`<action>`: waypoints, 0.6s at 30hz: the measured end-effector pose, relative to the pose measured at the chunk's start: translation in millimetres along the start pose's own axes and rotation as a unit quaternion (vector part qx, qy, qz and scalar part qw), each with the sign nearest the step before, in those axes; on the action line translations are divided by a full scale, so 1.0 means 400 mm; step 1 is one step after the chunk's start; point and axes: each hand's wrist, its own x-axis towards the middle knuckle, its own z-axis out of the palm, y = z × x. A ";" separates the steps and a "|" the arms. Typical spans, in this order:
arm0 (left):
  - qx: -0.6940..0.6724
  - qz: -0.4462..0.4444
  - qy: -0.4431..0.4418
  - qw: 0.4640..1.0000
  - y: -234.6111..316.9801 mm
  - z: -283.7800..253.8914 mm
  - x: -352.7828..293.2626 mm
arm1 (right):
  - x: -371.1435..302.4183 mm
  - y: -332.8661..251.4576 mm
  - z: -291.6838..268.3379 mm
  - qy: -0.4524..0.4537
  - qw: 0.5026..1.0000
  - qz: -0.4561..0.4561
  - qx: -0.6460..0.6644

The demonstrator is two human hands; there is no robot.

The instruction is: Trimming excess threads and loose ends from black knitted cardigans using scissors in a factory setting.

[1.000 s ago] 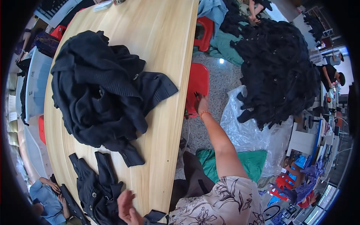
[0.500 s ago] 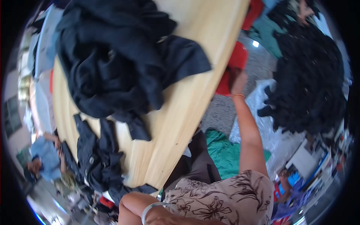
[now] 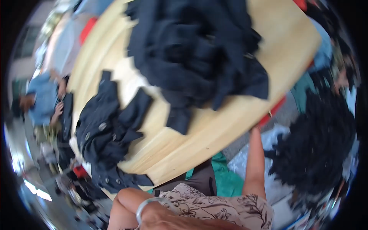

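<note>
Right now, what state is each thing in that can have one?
Large dark heap on the table: bunched, unfolded
Smaller dark clothing: crumpled, round buttons showing; fastening unclear
Dark floor pile: heaped loosely
Green cloth: wrinkled, partly hidden
Clear plastic sheet: creased, partly covered
Right hand: at table edge, partly hidden; grip unclear
Left hand: cut off at lower edge; grip unclear

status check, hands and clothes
Right hand by table, partly hidden behind its edge. Left hand at frame bottom, grip unclear. Dark clothes heaped on table.
</note>
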 end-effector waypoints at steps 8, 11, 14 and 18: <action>-0.026 0.182 0.314 0.932 0.183 0.137 -0.132 | -0.228 -0.001 -0.178 0.071 0.990 0.119 -0.004; 0.112 0.182 0.321 0.923 0.270 0.228 -0.315 | -0.384 -0.106 -0.273 0.185 0.979 0.083 -0.034; 0.424 -0.133 0.615 0.651 0.423 0.407 -0.603 | -0.567 -0.350 -0.245 0.154 0.988 0.003 0.005; 0.579 -0.433 0.674 0.154 0.431 0.597 -1.102 | -0.684 -0.568 -0.045 0.016 0.914 -0.398 -0.077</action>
